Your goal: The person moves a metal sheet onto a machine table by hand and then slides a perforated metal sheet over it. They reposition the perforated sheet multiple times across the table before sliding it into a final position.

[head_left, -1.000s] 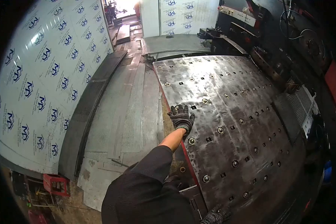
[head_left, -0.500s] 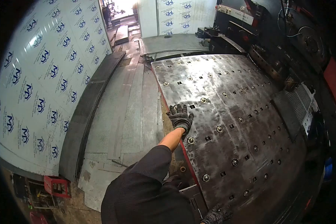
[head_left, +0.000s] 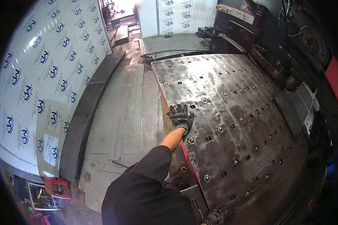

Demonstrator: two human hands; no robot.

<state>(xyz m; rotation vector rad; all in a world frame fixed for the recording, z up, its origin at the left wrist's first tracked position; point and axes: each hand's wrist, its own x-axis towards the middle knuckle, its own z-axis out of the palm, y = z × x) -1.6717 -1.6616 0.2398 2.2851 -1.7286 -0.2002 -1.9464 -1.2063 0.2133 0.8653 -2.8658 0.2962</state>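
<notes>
My left hand (head_left: 181,118), in a dark grey knit glove, lies flat near the left edge of a large metal table (head_left: 248,131). Its fingers are spread and hold nothing. Round ball rollers and small square holes dot the table top, and a ball roller (head_left: 191,140) sits just below my left wrist. My right hand (head_left: 218,215), gloved alike, rests on the table's near edge at the bottom of the view, partly cut off. As far as they show, its fingers lie stretched out on the metal with nothing in them.
Metal sheets (head_left: 112,123) cover the floor left of the table, beside a long dark stack (head_left: 90,108) along the printed wall panel (head_left: 45,75). A red stool (head_left: 58,187) stands lower left. Dark machinery (head_left: 240,22) lines the far right.
Both hands stay in place on the table. The lower left is now more brightly lit, with a light patch on the wall panel and the stool area. The view has shifted very slightly.
</notes>
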